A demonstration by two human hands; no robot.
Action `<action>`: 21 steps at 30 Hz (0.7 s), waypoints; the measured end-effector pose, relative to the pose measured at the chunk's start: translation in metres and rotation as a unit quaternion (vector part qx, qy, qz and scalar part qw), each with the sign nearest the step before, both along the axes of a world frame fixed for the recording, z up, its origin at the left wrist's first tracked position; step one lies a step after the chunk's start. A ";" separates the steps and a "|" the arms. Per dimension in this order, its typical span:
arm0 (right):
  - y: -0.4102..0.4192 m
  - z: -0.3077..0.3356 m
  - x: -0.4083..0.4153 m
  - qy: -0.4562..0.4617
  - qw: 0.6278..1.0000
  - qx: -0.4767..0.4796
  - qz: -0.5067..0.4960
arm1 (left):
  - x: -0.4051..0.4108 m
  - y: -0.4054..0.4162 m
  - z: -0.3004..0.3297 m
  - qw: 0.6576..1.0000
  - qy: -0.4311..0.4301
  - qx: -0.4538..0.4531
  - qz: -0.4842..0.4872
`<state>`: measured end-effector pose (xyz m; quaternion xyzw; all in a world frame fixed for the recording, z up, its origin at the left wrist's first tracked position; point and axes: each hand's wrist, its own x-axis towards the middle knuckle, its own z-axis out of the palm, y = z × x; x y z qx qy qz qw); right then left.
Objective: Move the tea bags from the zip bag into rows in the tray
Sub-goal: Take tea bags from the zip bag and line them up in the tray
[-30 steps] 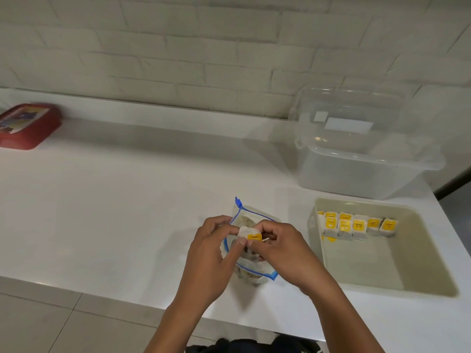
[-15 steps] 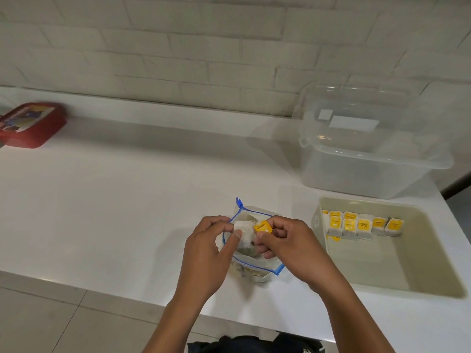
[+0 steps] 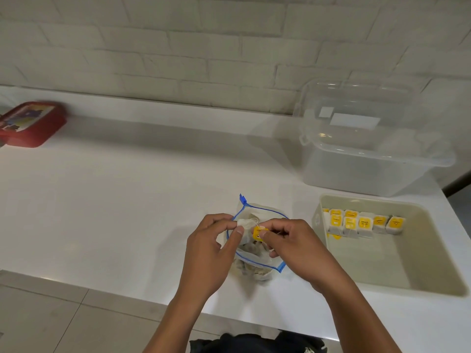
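- Step in hand, by my reading: one tea bag is out of the zip bag and its string and tag are being sorted before it goes to the tray.
- Tea bag position: held in the air just above the open mouth of the zip bag, between both hands; not yet over the tray.
- Left hand: thumb and forefinger pinch the white pouch of the tea bag; remaining fingers curled beneath. Wrist comes in from lower left, back of hand toward the camera.
- Right hand: thumb and forefinger pinch the yellow tag, other fingers curled loosely behind. A thin string runs between tag and pouch; its exact path is too fine to trace.
- Zip bag: lies on the white counter under the hands, blue-edged mouth open, more tea bags visible inside.
- Tray: to the right of the zip bag, near it but apart. A row of tea bags stands along its far wall, yellow tags facing up; a few more sit in front at the left end. Most of the floor is bare.
- To do this step well (judgement): lay the tag flat on the pouch with the string tucked, so nothing snags on neighbours; carry it with a light pinch, since the paper likely creases easily; set it snug against the last bag of the row, tag up like the others.
- Risk (judgement): a loose string could drag another tea bag out of the zip bag.
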<state>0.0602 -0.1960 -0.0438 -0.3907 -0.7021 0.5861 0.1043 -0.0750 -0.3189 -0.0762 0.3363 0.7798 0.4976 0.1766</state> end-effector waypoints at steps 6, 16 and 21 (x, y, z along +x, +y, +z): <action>-0.005 -0.001 -0.005 0.037 0.999 -0.001 -0.030 | 0.000 -0.002 0.000 1.000 -0.011 -0.007 -0.023; -0.007 0.002 -0.007 0.050 0.999 0.006 -0.005 | -0.002 -0.008 0.005 0.998 -0.041 -0.011 -0.047; -0.008 0.001 -0.010 0.034 0.999 0.014 -0.002 | -0.003 -0.010 0.009 0.998 -0.015 -0.008 -0.068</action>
